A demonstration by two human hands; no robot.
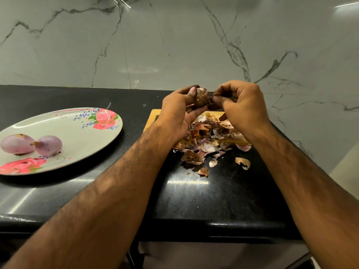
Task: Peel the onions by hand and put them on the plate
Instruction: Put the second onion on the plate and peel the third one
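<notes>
Centrally, fingers (192, 92) of the left hand (177, 113) curl round a partly skinned onion (202, 96), while the right hand (245, 107) pinches a flap of its dry skin. Just below, peelings (207, 135) cover a wooden board (153, 118). At the frame's left edge, two peeled onions (17, 143) lie side by side on a rose-patterned plate (77, 131).

A wooden board (152, 116) lies on the black bench (213, 191), right of centre. A veined marble wall (174, 45) rises at the far side.

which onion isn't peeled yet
The onion gripped by the left hand: it wears brown papery skin, while two onions on the plate are smooth purple.
</notes>
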